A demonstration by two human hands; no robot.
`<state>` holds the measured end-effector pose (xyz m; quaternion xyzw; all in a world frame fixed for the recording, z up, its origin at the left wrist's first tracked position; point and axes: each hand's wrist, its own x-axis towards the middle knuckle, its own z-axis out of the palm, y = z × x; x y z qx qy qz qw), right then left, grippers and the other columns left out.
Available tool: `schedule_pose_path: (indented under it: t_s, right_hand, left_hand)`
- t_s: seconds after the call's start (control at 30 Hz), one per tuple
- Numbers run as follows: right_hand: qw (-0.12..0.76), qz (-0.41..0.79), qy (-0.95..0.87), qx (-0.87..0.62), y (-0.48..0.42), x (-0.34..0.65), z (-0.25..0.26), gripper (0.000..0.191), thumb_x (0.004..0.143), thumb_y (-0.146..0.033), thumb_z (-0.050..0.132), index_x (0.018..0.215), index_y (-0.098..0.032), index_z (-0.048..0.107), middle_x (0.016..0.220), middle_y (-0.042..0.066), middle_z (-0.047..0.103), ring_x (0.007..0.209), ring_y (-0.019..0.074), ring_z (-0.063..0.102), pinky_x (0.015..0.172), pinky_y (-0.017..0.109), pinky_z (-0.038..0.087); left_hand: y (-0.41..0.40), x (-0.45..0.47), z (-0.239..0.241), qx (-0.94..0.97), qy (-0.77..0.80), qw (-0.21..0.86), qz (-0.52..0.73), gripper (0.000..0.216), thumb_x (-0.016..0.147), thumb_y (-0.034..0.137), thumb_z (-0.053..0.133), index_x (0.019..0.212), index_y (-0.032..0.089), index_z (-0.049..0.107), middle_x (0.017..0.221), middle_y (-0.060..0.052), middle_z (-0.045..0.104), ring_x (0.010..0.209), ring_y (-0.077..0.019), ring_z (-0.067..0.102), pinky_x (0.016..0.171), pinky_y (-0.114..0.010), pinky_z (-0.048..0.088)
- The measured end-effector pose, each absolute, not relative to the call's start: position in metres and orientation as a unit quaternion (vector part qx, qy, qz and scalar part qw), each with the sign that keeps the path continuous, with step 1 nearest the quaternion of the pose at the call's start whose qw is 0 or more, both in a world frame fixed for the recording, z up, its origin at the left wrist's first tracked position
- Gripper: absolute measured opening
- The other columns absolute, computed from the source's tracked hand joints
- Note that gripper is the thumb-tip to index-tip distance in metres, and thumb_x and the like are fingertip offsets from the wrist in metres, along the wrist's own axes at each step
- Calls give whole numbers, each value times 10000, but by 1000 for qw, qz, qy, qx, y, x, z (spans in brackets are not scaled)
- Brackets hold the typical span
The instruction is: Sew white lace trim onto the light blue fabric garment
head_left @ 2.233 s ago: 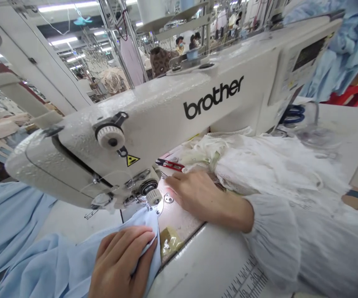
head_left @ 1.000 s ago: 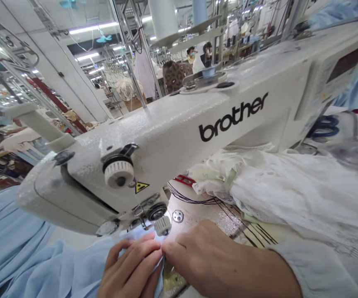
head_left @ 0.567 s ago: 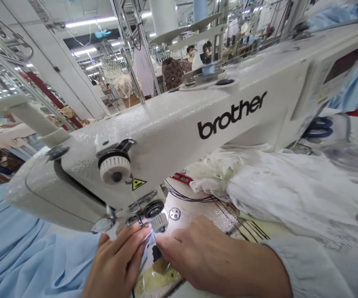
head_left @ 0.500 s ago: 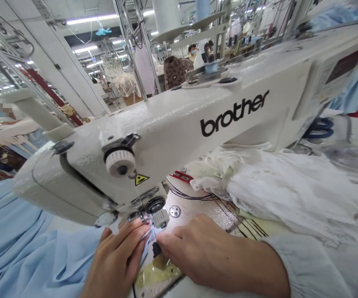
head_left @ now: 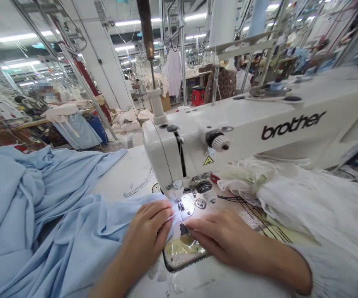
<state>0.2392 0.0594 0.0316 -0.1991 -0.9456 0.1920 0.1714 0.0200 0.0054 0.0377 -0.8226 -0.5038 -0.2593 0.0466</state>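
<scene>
Factory floor extends behind the workstation, with ceiling strip lights, steel garment racks and further sewing stations in the distance. At far left, pale-blue woven fabric (head_left: 20, 215) lies in loose folds across the white sewing table (head_left: 113, 174). A narrowing band of this cloth runs rightward, its long axis roughly level, and ends at the presser foot (head_left: 176, 194) of the Brother industrial sewing machine (head_left: 260, 128). The left hand (head_left: 146, 227) rests on top of the band just short of the foot, its fingers (head_left: 163, 211) together and extended in a narrow, flat hold; whether the thumb pinches from beneath cannot be told. The left hand is the nearer of the two to the foot, with the bulk of the cloth trailing away on its left. The right hand (head_left: 225, 238) lies just to the right of the cloth's end and below the lit needle plate (head_left: 187, 205). Its fingertips (head_left: 191, 223) point toward the left hand, and contact with the cloth cannot be confirmed. At far right, white eyelet-lace fabric (head_left: 315, 203) lies heaped on the table, clear of both hands.
</scene>
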Motion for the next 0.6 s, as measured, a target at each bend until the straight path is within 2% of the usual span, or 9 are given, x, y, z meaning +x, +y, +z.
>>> schedule_pose_path:
  t_s: [0.23,0.43,0.6]
  right_hand:
    - [202,161,-949,-180,55,241,26,266,1018,-244,431,812,-175,585,658,-9,614,538,115,475,524,298,219]
    - [223,140,-947,-182,49,243,23,302,1034,-270,416,831,-170,616,643,0,596,536,118,447,532,300,212]
    - [241,133,-942,-190,44,242,24,323,1038,-268,392,895,-158,660,627,10,596,528,126,465,530,290,227]
  left_hand:
    - [-60,0,38,-827,-492,91,-256,200,907,124,539,1057,193,651,1083,-50,724,1038,-172,669,901,-300,545]
    - [-88,10,49,-848,-445,164,-237,229,911,85,473,989,160,675,992,-59,757,952,-167,709,821,-268,556]
    - [-88,16,53,-847,-438,176,-246,247,908,75,455,974,167,675,963,-38,762,907,-159,717,810,-268,540]
